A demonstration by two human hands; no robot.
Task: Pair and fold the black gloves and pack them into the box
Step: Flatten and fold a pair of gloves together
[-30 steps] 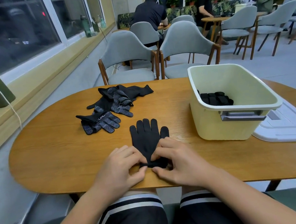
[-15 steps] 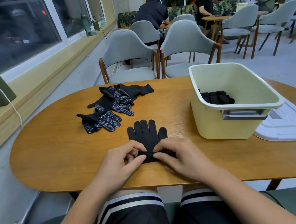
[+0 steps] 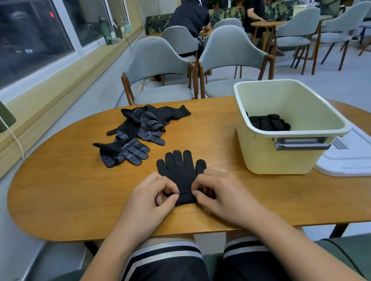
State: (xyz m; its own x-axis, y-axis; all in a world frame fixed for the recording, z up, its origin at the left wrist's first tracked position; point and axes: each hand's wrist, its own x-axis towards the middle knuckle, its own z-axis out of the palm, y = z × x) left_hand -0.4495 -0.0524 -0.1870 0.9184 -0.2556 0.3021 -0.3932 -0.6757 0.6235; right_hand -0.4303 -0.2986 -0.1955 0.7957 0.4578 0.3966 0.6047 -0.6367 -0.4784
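Cuff of black gloves lies at table's near edge, fingers pointing away; left hand and right hand pinch it from either side, box to the right.

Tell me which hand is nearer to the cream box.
Right. The right hand pinches the cuff of the black glove on the side toward the box; the left hand pinches its other edge, farther away.
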